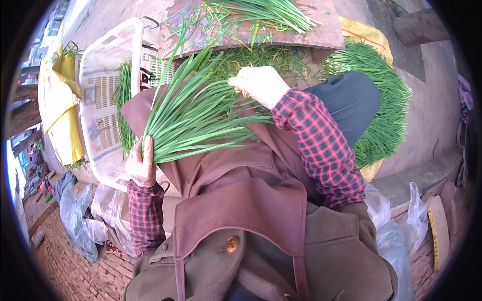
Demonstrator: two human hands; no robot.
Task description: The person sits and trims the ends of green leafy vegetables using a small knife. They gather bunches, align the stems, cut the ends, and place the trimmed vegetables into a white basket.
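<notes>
My left hand (143,161) is closed around one end of a bunch of long green leaves, seemingly Chinese chives (196,113). The leaves fan out over the brown apron (241,210) on my lap, up and to the right. Beyond their right side is my right hand (260,84), gloved, its fingers bent and pinched together near the leaf tips. Whether it grips a leaf I cannot tell. More cut chives (278,19) lie on a low board (320,32) in front of me, among loose trimmings.
A white plastic basket (137,34) at left holds some chives (126,109). Left of it is a yellow sack (62,109). A big heap of chives (384,109) rests on a yellow sack (371,35) at right, beside my knee. Plastic bags (77,222) lie at lower left and right.
</notes>
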